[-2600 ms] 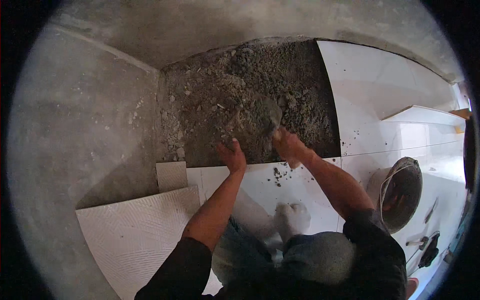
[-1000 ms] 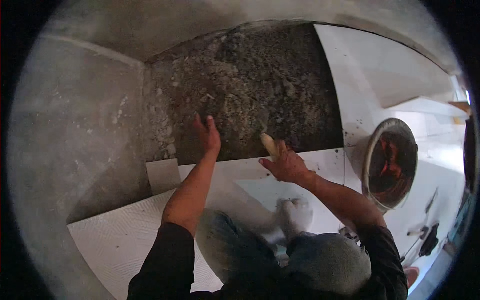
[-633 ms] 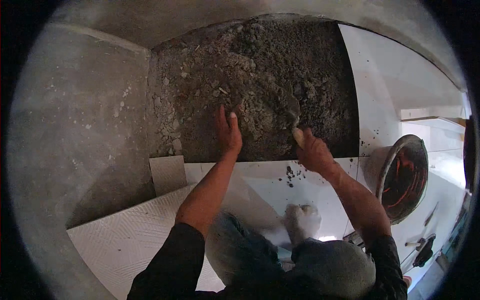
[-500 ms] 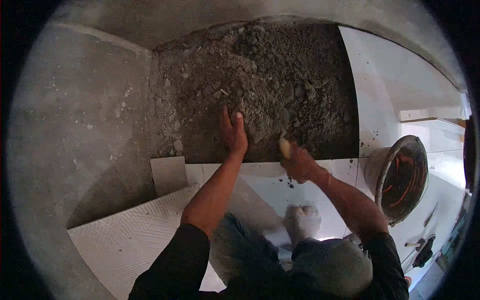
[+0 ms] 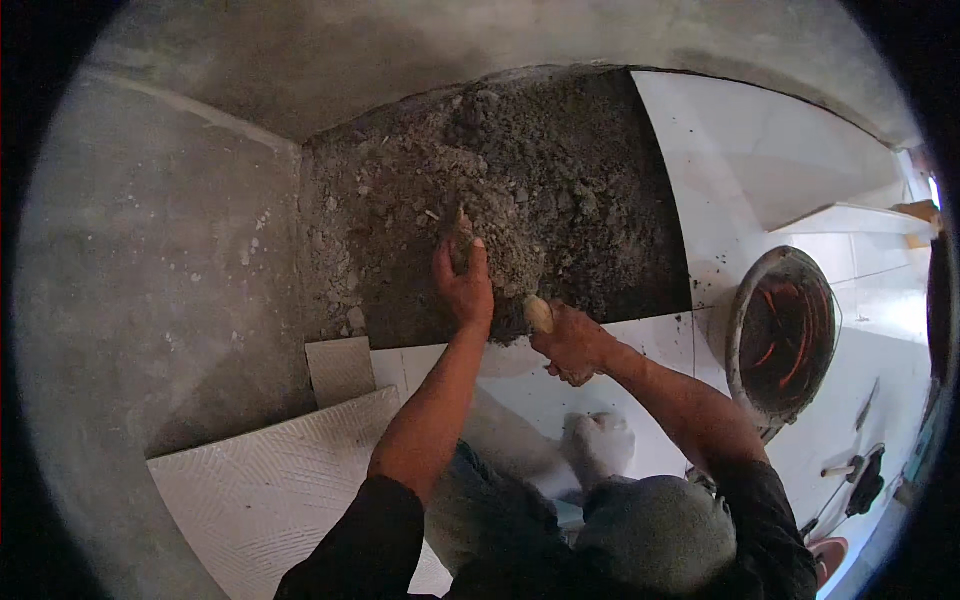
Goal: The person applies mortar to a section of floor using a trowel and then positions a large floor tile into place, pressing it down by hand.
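Clasping pale handle [image 5: 538, 313] | right hand [image 5: 574, 343] nearer left hand [image 5: 468, 287] than before | left grip unclenched over grit [image 5: 590, 200]

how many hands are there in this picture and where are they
2. The left hand is over the rough dirt, fingers spread; the right hand grips a tan handle near the white tiles' edge. No others show.

the mortar bed [image 5: 590, 190] looks rough, crumbly and matt. along its right edge, the white floor tiles [image 5: 760, 170] are smooth and glossy. near its front edge, the tool handle [image 5: 538, 315] looks like wood. the loose tile [image 5: 270, 485] shows a ridged, matt face; the bucket [image 5: 742, 315] has a crusted rim.
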Tool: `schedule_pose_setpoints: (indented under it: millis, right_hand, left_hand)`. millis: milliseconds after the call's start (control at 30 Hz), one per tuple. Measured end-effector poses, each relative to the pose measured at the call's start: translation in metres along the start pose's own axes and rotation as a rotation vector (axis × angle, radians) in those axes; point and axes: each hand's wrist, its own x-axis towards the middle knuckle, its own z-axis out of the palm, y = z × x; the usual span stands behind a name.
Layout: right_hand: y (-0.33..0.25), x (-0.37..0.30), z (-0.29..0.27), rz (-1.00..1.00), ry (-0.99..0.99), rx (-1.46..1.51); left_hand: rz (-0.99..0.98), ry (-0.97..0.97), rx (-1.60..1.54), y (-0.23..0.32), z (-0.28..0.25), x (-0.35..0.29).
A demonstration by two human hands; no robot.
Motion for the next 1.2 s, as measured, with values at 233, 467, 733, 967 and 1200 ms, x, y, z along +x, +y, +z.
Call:
schedule_pose_setpoints:
  millis: [233, 467, 733, 967, 1200]
  right_hand:
    - [-0.005, -0.063, -0.015, -0.083, 0.111, 0.024]
    - [0.022, -0.196, -0.05, -0.081, 0.316, 0.164]
    - [0.099, -0.319, -0.049, 0.038, 0.799, 0.064]
    - [0.192, -0.301, -0.039, 0.359, 1.114, -0.393]
    - [0.207, -0.303, -0.029, 0.298, 1.167, -0.454]
  left_hand:
    - [0.094, 0.047, 0.152, 0.07, 0.025, -0.039]
    - [0.234, -0.172, 0.058, 0.128, 0.105, -0.124]
    - [0.689, -0.438, -0.146, 0.118, 0.221, -0.245]
    - [0.929, -0.711, 0.22, 0.078, 0.185, -0.225]
    - [0.924, -1.066, 0.666, -0.043, 0.086, -0.222]
